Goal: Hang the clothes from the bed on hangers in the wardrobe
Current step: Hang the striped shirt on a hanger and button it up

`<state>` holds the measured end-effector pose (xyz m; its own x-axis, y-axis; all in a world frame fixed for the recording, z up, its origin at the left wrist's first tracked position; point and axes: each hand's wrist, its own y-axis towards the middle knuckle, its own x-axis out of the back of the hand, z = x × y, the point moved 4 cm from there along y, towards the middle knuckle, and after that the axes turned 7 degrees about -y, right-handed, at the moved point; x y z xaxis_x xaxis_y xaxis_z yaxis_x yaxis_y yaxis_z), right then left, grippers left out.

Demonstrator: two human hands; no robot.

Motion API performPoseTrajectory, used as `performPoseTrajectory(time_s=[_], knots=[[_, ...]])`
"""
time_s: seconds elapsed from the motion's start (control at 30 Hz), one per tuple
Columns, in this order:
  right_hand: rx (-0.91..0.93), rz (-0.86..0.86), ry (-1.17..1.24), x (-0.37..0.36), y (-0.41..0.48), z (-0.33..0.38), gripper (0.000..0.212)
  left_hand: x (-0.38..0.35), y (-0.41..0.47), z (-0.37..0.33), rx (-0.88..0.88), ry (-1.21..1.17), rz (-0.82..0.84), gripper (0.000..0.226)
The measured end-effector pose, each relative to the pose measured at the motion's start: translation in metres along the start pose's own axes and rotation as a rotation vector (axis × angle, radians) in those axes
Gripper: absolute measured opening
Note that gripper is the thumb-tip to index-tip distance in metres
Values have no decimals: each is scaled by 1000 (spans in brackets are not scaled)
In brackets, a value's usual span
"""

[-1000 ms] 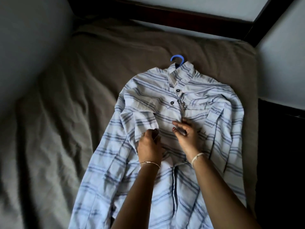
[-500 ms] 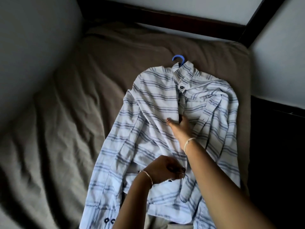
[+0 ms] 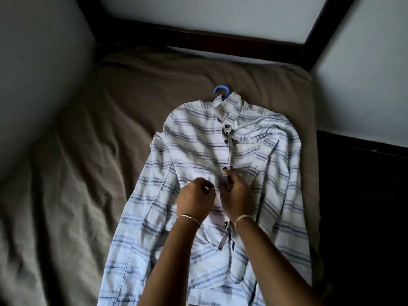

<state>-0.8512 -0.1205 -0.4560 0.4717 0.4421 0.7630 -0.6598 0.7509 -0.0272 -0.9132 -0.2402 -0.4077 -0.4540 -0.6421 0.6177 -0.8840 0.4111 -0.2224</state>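
left hand [image 3: 195, 198] and right hand [image 3: 237, 196], fingers curled, pinch the striped shirt [image 3: 198, 140] mid-front, apparently to button it around the blue hanger [image 3: 220, 91].

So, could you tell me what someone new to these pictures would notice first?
The pale striped shirt spread front-up along the brown bed dominates the view, with a blue hanger hook poking out above its collar. At mid-chest, the left hand and right hand meet on the button placket, fingers curled on the fabric, below a dark button.
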Motion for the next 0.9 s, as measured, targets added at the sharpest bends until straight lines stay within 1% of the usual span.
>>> performPoseTrajectory(time_s=[0.03,0.07,0.13,0.17,0.2,0.27,0.3,0.33,0.4,0.5,0.57,0.67,0.73,0.8,0.87,0.9], knots=[[14,-76,-64,6,1,-1,34,-3,8,-9,-46,-95,-48,9],[31,-168,-162,11,4,-4,32,-10,18,-18,-73,-205,-51,7],[4,-312,-341,23,12,-7,34,-29,36,-27,-65,-393,22,7],[-54,-338,-356,27,19,-11,40,-39,44,-25,-45,-444,50,9],[-116,-338,-338,30,26,-16,52,-47,51,-22,-35,-448,64,11],[-215,-283,-292,34,45,-26,75,-64,64,-12,-18,-406,74,14],[-251,-251,-281,35,53,-31,83,-71,68,-4,4,-394,82,17],[-281,-219,-276,36,60,-35,88,-75,71,4,41,-407,96,18],[-291,-177,-257,38,73,-42,89,-81,73,19,149,-539,135,16],[-240,-123,-182,42,78,-43,81,-83,75,26,337,-853,212,16],[-197,-93,-180,42,70,-38,80,-84,75,26,405,-969,257,17],[-21,-129,-285,40,44,-24,92,-81,77,25,426,-1051,268,21],[117,-142,-323,40,22,-18,94,-77,77,21,427,-1122,240,23],[246,-136,-404,40,-1,-13,87,-72,74,13,461,-1171,226,21],[343,-107,-486,35,-21,-12,69,-72,72,7,525,-1174,231,16],[362,-75,-501,31,-29,-12,59,-72,71,6,550,-1148,242,16]])
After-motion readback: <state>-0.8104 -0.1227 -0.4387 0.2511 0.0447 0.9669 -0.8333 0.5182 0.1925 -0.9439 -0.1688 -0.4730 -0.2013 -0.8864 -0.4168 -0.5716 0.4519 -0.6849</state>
